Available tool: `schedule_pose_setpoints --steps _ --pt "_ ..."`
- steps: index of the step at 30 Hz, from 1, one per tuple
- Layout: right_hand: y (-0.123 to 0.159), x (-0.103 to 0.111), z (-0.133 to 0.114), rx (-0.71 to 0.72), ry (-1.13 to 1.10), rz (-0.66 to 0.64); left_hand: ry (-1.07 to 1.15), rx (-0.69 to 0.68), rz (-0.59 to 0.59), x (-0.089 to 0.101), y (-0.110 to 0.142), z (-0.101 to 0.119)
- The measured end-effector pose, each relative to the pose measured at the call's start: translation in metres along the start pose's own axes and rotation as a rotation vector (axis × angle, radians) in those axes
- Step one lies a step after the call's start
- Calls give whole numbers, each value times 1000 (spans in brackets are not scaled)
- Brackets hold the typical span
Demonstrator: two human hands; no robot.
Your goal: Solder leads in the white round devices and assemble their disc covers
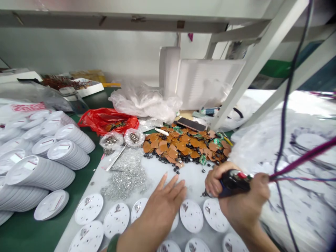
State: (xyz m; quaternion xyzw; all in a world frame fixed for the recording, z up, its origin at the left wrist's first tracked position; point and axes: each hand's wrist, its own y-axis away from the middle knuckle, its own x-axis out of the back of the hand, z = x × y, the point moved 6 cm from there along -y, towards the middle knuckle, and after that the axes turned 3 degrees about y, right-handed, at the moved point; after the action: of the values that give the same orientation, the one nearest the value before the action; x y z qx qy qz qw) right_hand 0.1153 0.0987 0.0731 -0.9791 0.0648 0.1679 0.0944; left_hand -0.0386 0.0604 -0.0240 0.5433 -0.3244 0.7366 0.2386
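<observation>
Right hand (237, 204)'s wrapped round the driver (233, 182), near right; left hand (163, 201)'s spread open by the discs (192, 217), near middle. I'd pin each disc flat and keep the driver square, tbh.

The worktop (196, 183) is lit brightly by whitish, diffuse light, and only soft shadows are cast. On the right, the plastic sheeting (307, 108) is washed out by glare towards its far side, while the upper right corner is sunk in darkness. Below the pale shelf edge (131, 7), a grey band of shade is left. Fine detail is softened by blur, notably in the small metal parts (126, 176) and the left hand (164, 203). At the left edge, the stacked white discs (42, 175) are stretched by wide-angle distortion.
</observation>
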Motion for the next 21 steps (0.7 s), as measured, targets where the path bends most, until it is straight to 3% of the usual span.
schedule_pose_setpoints --steps 3,6,11,15,21 --pt "3 1 0 -26 -10 -11 -44 -16 -130 2 -1 -12" --pt "4 -1 -3 -40 -6 -28 -50 -31 -160 8 8 -19" --pt "0 -17 4 -41 -55 -95 -13 31 -89 33 20 -29" --pt "-3 -33 18 -58 -120 -117 74 203 -23 51 23 -38" --pt "-3 -52 33 -108 -168 -129 151 322 15 58 25 -39"
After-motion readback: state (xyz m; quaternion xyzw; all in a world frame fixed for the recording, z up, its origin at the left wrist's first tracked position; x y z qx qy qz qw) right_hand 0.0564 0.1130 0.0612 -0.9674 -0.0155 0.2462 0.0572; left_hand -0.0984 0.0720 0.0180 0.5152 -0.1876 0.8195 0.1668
